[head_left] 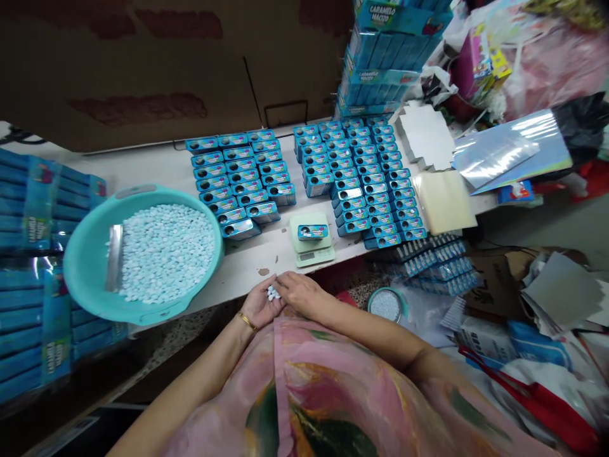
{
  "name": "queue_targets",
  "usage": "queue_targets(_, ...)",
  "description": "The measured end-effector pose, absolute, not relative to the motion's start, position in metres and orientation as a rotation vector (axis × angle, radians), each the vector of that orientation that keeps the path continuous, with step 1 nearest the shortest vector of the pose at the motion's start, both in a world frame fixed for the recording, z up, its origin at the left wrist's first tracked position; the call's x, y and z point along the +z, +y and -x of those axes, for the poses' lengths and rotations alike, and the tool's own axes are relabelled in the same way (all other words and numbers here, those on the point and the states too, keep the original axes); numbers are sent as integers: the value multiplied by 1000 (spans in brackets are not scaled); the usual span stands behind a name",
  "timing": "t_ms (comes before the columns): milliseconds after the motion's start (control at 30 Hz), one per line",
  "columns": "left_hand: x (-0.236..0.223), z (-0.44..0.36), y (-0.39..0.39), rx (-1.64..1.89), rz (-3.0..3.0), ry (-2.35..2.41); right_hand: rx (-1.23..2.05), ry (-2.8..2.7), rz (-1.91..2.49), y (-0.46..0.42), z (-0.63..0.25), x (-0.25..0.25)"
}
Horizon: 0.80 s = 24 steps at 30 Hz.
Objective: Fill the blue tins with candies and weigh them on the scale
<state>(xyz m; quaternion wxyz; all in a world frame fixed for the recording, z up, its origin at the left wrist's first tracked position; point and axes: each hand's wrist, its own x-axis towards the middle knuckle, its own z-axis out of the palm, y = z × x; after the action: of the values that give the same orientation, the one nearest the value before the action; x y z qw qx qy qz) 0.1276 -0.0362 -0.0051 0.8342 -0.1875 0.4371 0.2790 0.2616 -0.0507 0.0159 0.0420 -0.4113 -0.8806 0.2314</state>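
My left hand [259, 306] is cupped palm up at the table's front edge, with several pale blue candies [273, 293] lying in it. Over its fingers bends my right hand [301, 293], back upward and fingertips by the candies; whatever lies under those fingers is hidden. Just beyond both hands a small blue box [313, 231] rests on the pan of a pale kitchen scale [316, 257]. To the left, a turquoise basin [143, 316] holds a heap of the same candies and a metal scoop [114, 259].
Blue boxes stand in two blocks, one left [242, 174] and one right [354, 171] of the scale. Wrapped packs are stacked at the back [380, 76] and far left [35, 285]. White card [425, 136] and yellowish sheets [445, 200] lie at right. A smaller candy tub [384, 306] sits below.
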Motion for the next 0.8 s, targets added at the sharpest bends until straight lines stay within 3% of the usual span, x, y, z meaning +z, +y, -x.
queue_targets(500, -1, -127, -44, 558, 371, 1013, 681, -2759, 1279, -53, -263, 20)
queue_targets(800, -4, -143, -25, 613, 244, 935, 798, -2410, 1333, -33, -282, 10)
